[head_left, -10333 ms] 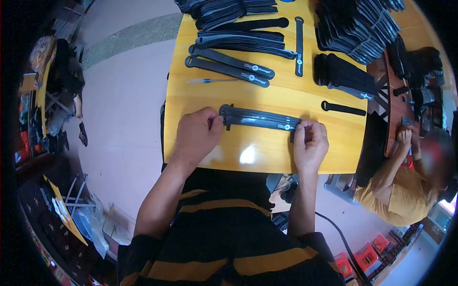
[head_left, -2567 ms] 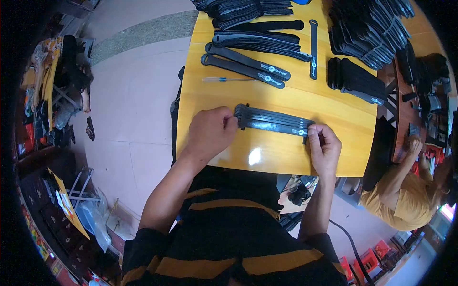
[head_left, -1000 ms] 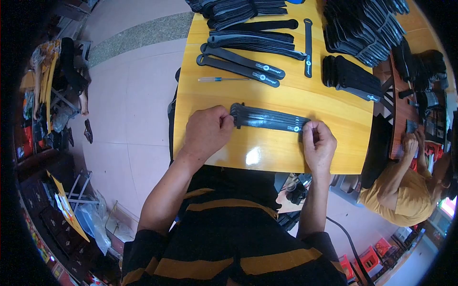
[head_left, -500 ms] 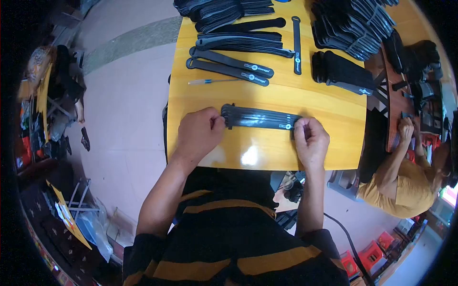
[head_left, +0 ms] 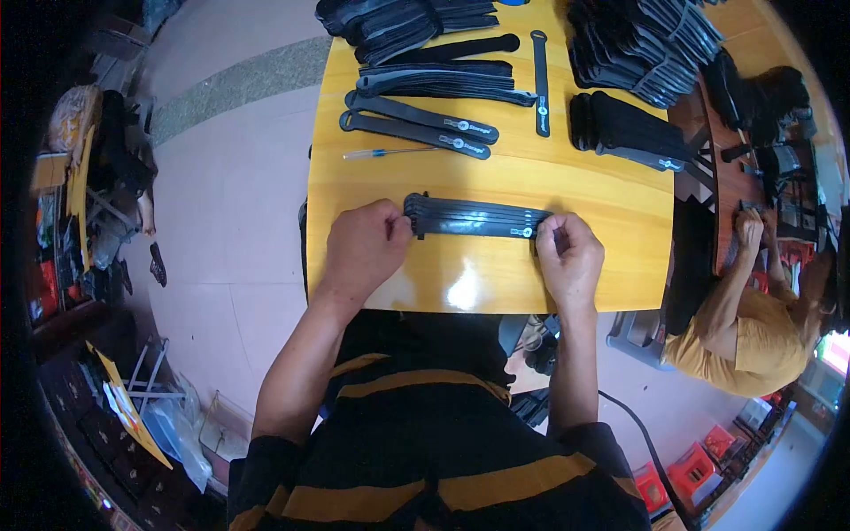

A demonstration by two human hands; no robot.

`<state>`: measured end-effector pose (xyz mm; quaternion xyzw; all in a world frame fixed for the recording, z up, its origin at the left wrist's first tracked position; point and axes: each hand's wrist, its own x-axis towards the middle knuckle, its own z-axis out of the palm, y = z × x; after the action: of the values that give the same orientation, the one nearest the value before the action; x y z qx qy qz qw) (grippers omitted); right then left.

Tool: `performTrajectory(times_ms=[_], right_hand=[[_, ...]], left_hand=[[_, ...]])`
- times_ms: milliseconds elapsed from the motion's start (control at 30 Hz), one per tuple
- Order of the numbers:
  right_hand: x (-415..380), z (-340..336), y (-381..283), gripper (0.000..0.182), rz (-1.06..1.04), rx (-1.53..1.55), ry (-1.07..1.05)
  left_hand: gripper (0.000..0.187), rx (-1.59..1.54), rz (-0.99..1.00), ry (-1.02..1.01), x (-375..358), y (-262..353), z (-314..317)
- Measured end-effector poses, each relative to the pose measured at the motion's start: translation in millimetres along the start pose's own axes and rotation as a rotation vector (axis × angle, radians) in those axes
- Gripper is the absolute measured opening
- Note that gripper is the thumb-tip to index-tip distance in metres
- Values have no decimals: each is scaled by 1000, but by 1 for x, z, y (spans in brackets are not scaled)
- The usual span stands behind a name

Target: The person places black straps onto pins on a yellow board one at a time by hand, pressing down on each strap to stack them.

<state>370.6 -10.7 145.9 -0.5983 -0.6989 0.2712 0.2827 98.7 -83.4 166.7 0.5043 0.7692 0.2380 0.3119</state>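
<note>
A fanned stack of black hook-and-loop storage straps [head_left: 474,218] lies crosswise in front of me, with a white printed logo near its right end. My left hand [head_left: 365,248] is closed at the stack's left end, fingertips pinching the looped ends. At the other end, my right hand [head_left: 571,255] pinches the strap tips between thumb and fingers. Beyond the stack lie two loose straps [head_left: 416,124] with printed logos and a thin pen-like tool [head_left: 376,153] with a clear and blue handle.
Bundled straps [head_left: 407,26] and a strap pile [head_left: 447,81] are at the table's far left. A single strap [head_left: 541,84] lies lengthwise. Tall strap stacks [head_left: 642,53] and a smaller stack [head_left: 629,131] occupy the right. A co-worker in yellow [head_left: 748,341] sits at another table.
The view has shifted slightly, so the table and its contents appear a little further left. Both hands keep their hold on the stack's ends.
</note>
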Motion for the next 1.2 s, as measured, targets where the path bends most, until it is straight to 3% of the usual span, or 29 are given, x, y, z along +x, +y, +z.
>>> performTrajectory(times_ms=[367,433,467,533,667,767,900,1067,1200], right_hand=[[0,1,2,7,-41,-13,-5],[0,2,5,9,-90,-10,15],[-1,2,7,9,-95,-11,14],[0,2,7,9,-81,-31,14],[0,1,4,10,-107,-24,10],[-1,1,4,10,-94,-29,20],[0,1,7,11,-88,-47,2],[1,2,11,12,-103,-66,3],[0,1,10,12,-100,-53,1]], left_hand=[[17,44,87,90,-18,-3,1],[37,105,37,100,-35,11,-4],[37,102,36,105,-40,12,2],[55,435,490,247,-48,16,20],[84,313,653,-19,-61,46,69],[92,253,697,-60,-52,47,95],[94,283,647,-58,-39,18,88],[96,419,421,-72,-52,-14,36],[95,430,438,-27,-56,-30,32]])
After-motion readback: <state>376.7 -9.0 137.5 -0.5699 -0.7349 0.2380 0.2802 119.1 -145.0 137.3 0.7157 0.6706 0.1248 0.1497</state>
